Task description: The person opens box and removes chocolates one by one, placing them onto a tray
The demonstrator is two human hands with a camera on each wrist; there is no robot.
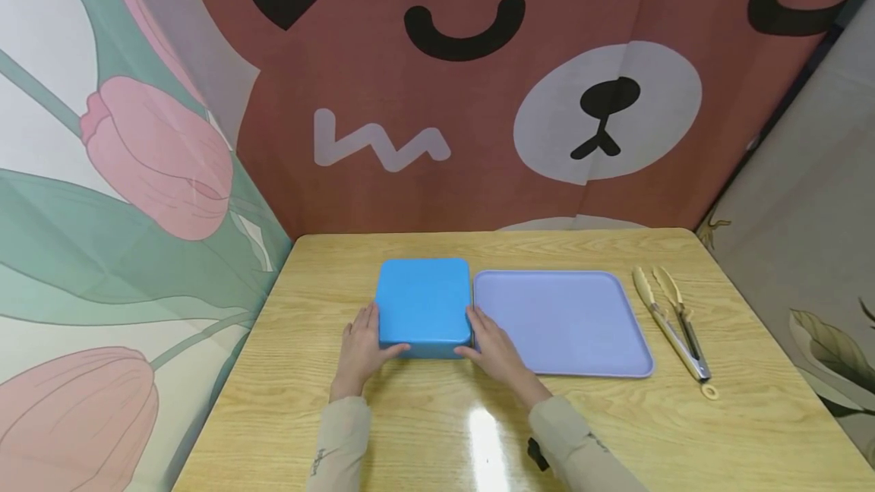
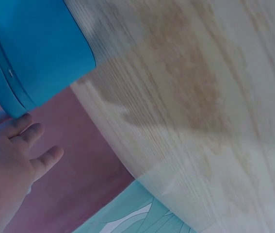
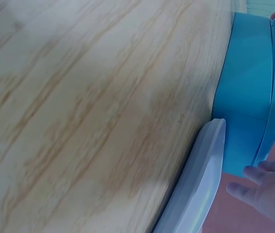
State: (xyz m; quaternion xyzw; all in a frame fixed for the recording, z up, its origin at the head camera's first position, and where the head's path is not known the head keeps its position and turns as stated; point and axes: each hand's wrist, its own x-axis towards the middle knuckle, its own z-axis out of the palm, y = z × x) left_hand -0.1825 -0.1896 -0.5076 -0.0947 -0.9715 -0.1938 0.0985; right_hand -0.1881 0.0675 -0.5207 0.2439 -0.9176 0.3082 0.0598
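Observation:
A blue box with a rounded lid (image 1: 424, 301) sits on the wooden table, its lid on. My left hand (image 1: 361, 348) lies at the box's left front corner, fingers along the side and thumb across the front edge. At the opposite front corner, my right hand (image 1: 497, 348) lies along the right side with its thumb at the front. The left wrist view shows fingertips (image 2: 24, 127) at the lid's edge and the outer fingers spread. In the right wrist view, a seam runs between the lid and the box body (image 3: 244, 73), and several fingers (image 3: 256, 182) are extended.
Close to the box's right side lies a flat lavender tray (image 1: 563, 325). Farther right are tongs (image 1: 677, 325) with beige tips and a ring at the end. A small black object (image 1: 538, 454) is near my right sleeve. Printed cloths (image 1: 410, 203) hang around the wooden table (image 1: 273, 401).

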